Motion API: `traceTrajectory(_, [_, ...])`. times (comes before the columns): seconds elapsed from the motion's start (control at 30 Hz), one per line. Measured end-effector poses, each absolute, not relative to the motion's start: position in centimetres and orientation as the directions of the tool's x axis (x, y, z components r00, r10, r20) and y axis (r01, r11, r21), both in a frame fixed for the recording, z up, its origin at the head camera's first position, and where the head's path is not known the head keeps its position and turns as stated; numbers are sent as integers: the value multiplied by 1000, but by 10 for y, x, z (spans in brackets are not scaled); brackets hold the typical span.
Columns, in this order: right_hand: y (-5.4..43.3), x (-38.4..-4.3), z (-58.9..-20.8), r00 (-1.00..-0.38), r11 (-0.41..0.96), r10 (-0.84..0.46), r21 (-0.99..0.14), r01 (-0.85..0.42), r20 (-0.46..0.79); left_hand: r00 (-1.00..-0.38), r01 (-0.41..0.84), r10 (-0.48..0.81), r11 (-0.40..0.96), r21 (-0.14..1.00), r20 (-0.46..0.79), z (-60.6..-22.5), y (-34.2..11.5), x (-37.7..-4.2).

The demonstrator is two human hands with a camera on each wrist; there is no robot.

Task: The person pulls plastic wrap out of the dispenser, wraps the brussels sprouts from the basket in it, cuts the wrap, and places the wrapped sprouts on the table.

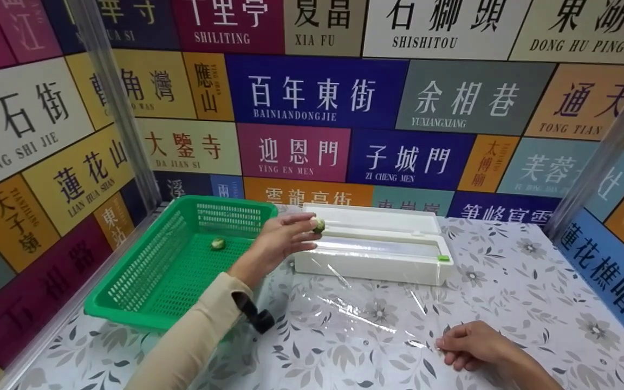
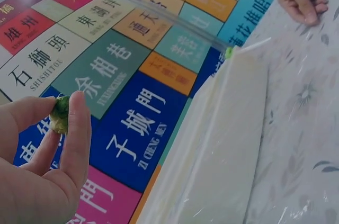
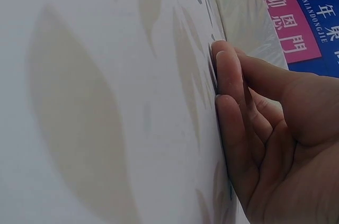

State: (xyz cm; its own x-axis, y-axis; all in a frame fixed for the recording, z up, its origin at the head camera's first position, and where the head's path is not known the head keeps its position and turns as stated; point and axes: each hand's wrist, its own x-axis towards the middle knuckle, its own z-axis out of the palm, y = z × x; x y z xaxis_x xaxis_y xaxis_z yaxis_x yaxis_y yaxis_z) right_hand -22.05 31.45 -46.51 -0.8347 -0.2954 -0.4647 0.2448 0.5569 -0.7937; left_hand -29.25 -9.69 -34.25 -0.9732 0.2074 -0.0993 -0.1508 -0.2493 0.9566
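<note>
My left hand (image 1: 285,238) pinches a small Brussels sprout (image 2: 60,114) between thumb and fingers, held up in front of the white cling film dispenser (image 1: 366,271). The dispenser's lid stands open, and a green slider (image 1: 443,258) sits at its right end. A clear sheet of cling film (image 1: 366,309) stretches from the dispenser over the tablecloth towards me. At the near right, my right hand (image 1: 477,345) pinches the film's corner close to the table. In the right wrist view its fingers (image 3: 235,128) are curled in against the tablecloth.
A green plastic basket (image 1: 122,290) stands at the left with another Brussels sprout (image 1: 218,244) inside. Flowered cloth (image 1: 523,303) covers the table. Behind it rises a wall of coloured name panels (image 1: 317,92), with clear upright posts (image 1: 122,103) at the corners.
</note>
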Motion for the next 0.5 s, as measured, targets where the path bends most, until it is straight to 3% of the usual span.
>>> traceTrajectory(0.5, [316,-221,-467,-837,564,-303,-794,227,-455,-938,-208,323,-241,948,-124,-372,-65,-272])
